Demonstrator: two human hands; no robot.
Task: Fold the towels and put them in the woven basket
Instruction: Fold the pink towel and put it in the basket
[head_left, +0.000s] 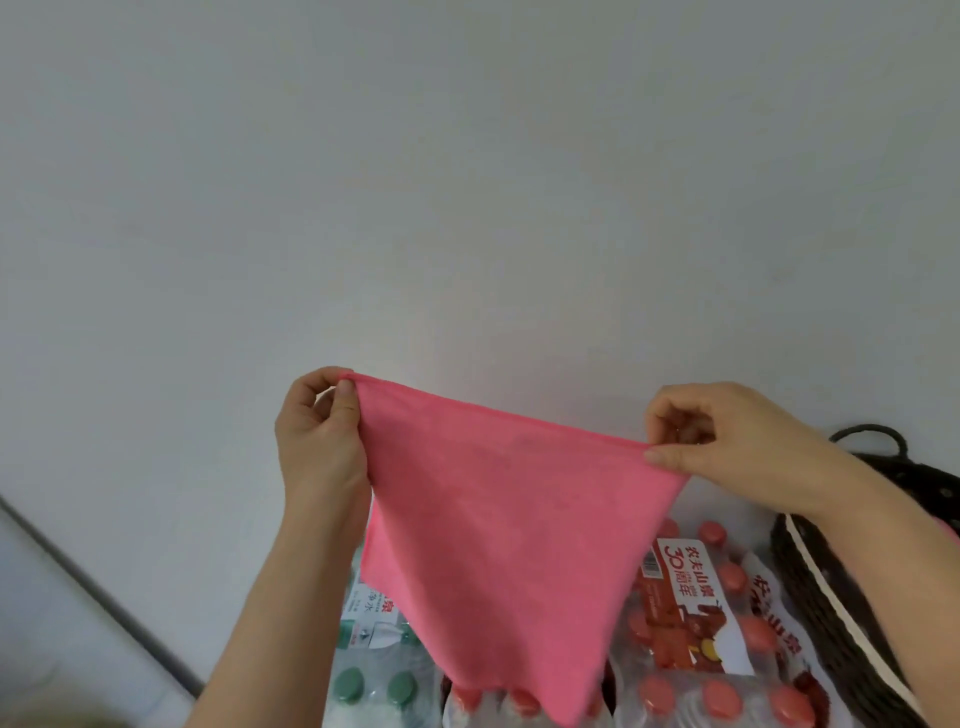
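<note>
A pink towel hangs spread out in the air in front of a white wall. My left hand pinches its upper left corner between thumb and fingers. My right hand pinches the upper right corner, a little lower than the left. The towel's bottom droops to a point over packs of bottles. A dark woven basket with a loop handle sits at the lower right, partly hidden behind my right forearm.
Shrink-wrapped packs of red-capped bottles and green-capped bottles lie below the towel. A white wall fills the background. A dark strip runs diagonally at the lower left.
</note>
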